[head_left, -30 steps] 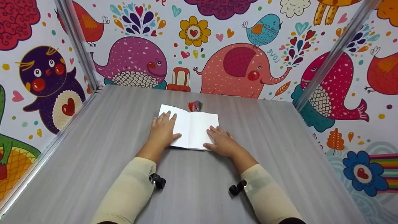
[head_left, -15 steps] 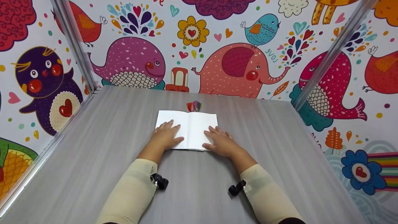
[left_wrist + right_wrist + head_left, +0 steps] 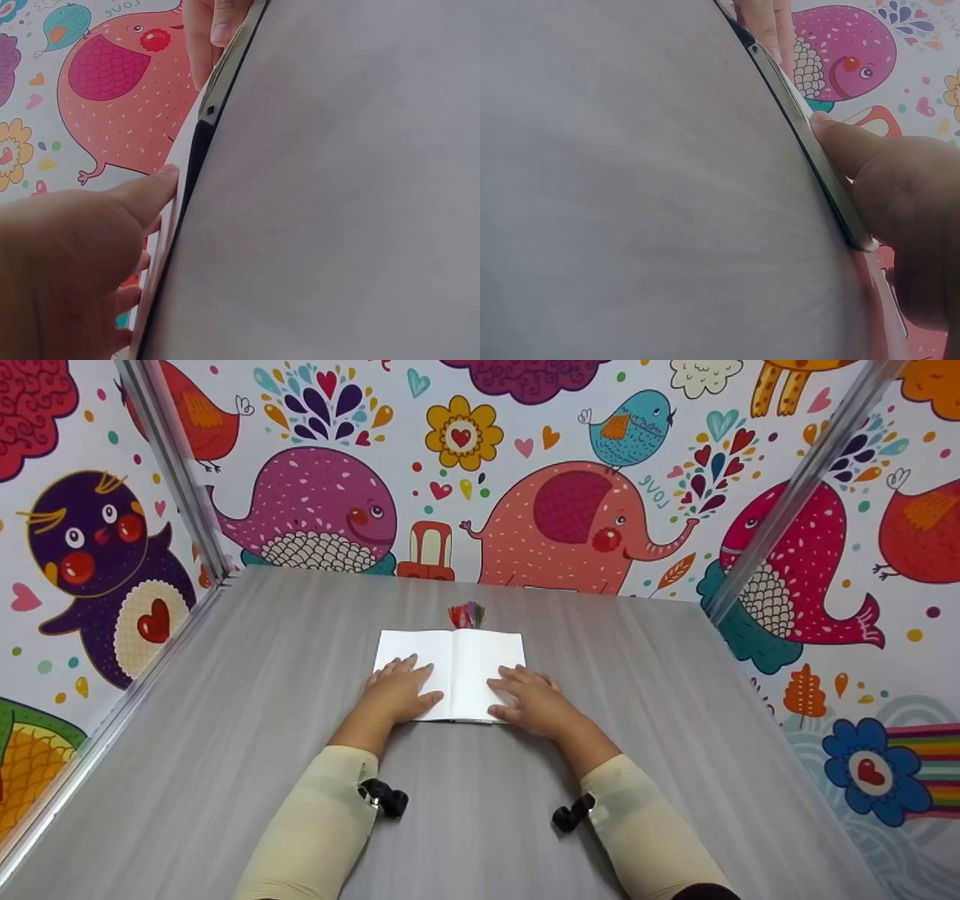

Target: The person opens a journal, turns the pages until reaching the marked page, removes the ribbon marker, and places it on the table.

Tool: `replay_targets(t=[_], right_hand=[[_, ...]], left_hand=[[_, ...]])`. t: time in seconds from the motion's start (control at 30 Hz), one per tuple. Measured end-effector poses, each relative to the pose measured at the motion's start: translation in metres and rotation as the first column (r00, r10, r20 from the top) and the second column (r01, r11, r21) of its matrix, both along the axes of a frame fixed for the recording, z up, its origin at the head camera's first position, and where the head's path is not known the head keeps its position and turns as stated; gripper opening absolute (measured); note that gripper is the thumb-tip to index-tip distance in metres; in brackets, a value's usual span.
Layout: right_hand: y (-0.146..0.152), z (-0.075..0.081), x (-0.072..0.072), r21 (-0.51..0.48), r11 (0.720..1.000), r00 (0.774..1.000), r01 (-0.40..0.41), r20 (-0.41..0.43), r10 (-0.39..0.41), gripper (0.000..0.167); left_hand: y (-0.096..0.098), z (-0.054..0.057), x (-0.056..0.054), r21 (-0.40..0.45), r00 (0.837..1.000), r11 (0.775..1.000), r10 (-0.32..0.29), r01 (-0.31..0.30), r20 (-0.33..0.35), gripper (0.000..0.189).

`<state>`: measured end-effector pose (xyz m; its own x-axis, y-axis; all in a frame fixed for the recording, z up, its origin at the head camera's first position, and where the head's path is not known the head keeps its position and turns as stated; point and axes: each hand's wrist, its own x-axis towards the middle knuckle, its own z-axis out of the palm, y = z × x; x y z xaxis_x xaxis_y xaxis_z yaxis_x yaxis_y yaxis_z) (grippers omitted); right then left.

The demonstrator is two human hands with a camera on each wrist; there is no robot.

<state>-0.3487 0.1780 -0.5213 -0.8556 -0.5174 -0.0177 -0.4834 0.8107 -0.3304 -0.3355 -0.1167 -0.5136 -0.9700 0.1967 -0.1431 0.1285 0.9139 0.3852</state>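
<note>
An open notebook with blank white pages lies flat on the grey table. My left hand rests on its left page, fingers spread and straight. On the right page's outer part lies my right hand, fingers also extended. From the top of the spine a multicoloured tassel sticks out. In the left wrist view, the left hand touches the page along the notebook's dark cover edge. The right wrist view shows the right thumb on the thicker page block.
Patterned walls with cartoon animals stand behind and beside the table. Metal posts rise at the back corners. Small black cameras are strapped to both sleeved forearms.
The left page has come down flatter, and my left hand has moved slightly down and right with it. The right hand has stayed nearly in place, fingers shifting slightly on the page.
</note>
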Motion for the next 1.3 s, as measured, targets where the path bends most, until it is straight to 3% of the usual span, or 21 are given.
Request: replay_targets(t=[0.2, 0.5, 1.13, 1.3], right_hand=[[0.004, 0.004, 0.000, 0.002, 1.000, 1.000, -0.008, 0.018, 0.008, 0.067], [0.018, 0.007, -0.005, -0.042, 0.997, 0.995, -0.062, 0.076, 0.065, 0.084], [0.029, 0.021, -0.006, -0.068, 0.995, 0.985, -0.070, 0.152, 0.080, 0.061], [0.033, 0.024, -0.007, -0.124, 0.990, 0.985, -0.069, 0.150, 0.087, 0.046]], left_hand=[[0.002, 0.000, -0.001, 0.017, 1.000, 1.000, -0.004, 0.003, 0.005, 0.074], [0.002, 0.000, 0.000, 0.020, 1.000, 1.000, -0.003, 0.003, 0.001, 0.074], [-0.001, -0.002, -0.001, 0.034, 1.000, 0.999, 0.011, -0.011, 0.004, 0.072], [-0.001, -0.001, 0.000, 0.043, 1.000, 0.999, 0.010, -0.010, 0.004, 0.071]])
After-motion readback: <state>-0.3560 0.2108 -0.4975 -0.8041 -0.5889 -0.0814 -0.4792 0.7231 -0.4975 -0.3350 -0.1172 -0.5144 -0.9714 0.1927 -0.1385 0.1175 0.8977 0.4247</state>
